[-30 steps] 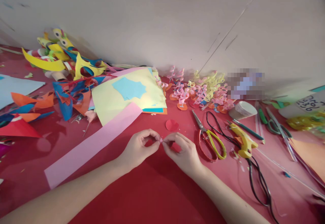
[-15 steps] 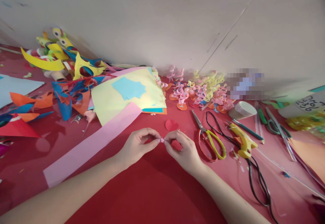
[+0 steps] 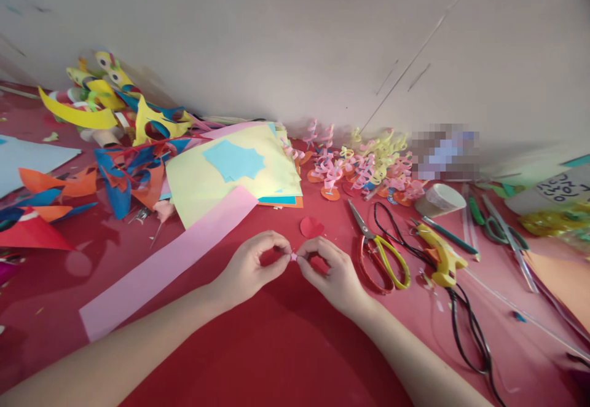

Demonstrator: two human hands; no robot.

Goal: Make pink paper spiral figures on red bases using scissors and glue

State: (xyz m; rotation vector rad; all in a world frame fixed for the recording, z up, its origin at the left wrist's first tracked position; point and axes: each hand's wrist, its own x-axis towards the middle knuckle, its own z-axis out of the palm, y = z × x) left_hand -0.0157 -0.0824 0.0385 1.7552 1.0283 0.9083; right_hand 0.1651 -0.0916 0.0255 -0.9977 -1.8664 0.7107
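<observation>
On a seriously messy red desk [image 3: 267, 358], pinching a tiny pink star [image 3: 294, 257] with nearly closed left hand [image 3: 251, 265] and right hand [image 3: 335, 275], just left of some scissors [image 3: 367, 232].

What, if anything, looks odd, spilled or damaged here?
A pixelated patch by the wall, right of the curled paper pieces, stands out, hiding whatever is there. Loose scraps lie beside the glue gun. Nothing looks spilled; the pink piece between left hand and right hand is too small to judge.
</observation>
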